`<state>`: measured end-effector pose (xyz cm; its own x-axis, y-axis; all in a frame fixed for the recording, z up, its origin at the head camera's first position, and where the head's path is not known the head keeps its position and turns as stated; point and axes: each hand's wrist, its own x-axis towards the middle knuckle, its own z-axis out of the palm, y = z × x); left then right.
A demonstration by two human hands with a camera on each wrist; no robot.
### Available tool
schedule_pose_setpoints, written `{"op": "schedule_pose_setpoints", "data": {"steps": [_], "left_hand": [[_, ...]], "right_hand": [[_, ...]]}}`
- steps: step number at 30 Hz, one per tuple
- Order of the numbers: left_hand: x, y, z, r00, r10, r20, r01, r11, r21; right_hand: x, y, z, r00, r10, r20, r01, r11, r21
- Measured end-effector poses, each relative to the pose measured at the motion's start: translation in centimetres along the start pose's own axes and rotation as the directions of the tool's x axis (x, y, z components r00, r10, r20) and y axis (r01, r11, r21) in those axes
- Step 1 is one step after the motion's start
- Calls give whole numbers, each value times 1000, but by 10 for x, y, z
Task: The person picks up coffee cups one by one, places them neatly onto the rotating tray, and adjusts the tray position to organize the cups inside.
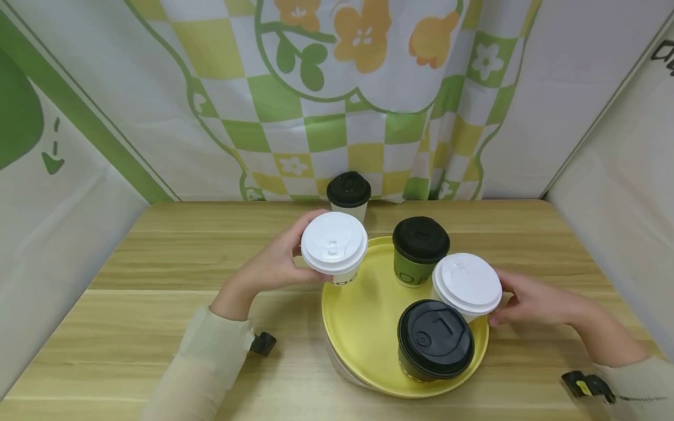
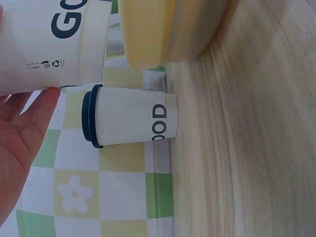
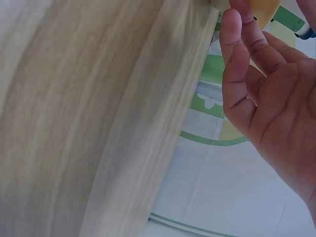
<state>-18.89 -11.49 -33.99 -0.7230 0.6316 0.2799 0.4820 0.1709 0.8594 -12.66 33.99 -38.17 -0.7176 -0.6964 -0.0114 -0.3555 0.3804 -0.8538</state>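
Observation:
My left hand point(image 1: 284, 257) grips a white paper cup with a white lid point(image 1: 334, 242), raised over the left rim of a round yellow tray point(image 1: 363, 345). In the left wrist view, this cup bears the letters "GO". At the tray's right side, my right hand point(image 1: 542, 298) is beside a second white-lidded cup point(image 1: 467, 283). Its fingers are bent near that cup; whether they grip it is unclear. The right wrist view shows the loosely bent fingers point(image 3: 237, 79) but not that cup. A green cup with a black lid point(image 1: 421, 240) and a dark cup with a black lid point(image 1: 436, 339) stand on the tray.
Behind the tray, a white cup with a black lid point(image 2: 133, 116) stands on the wooden table point(image 1: 147, 292). Close behind the table hangs a checked, flowered curtain point(image 1: 337, 128). White fabric walls point(image 1: 63, 234) rise at both sides. The tray's surface sits raised above the tabletop.

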Motion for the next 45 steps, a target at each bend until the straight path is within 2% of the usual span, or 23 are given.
{"op": "schedule_pose_setpoints", "data": {"steps": [7, 16, 23, 33, 38, 45], "left_hand": [[1, 4, 4, 999, 27, 17, -27, 1000, -7], [2, 14, 9, 996, 59, 65, -58, 998, -18], [0, 17, 19, 991, 51, 123, -46, 998, -43], [-4, 10, 36, 979, 10, 205, -1, 999, -45], [-7, 8, 40, 970, -4, 243, 12, 999, -31], [-11, 6, 41, 954, -26, 300, 45, 997, -56]], "right_hand": [[1, 2, -3, 999, -7, 32, 5, 999, 45], [4, 0, -8, 999, 18, 35, -18, 1000, 10], [4, 1, -8, 999, 30, 44, -31, 999, 22], [4, -2, -7, 998, 39, 52, -40, 999, 34], [5, -2, -7, 998, 33, 51, -35, 999, 26], [6, -1, -6, 998, 35, 50, -36, 999, 29]]}}
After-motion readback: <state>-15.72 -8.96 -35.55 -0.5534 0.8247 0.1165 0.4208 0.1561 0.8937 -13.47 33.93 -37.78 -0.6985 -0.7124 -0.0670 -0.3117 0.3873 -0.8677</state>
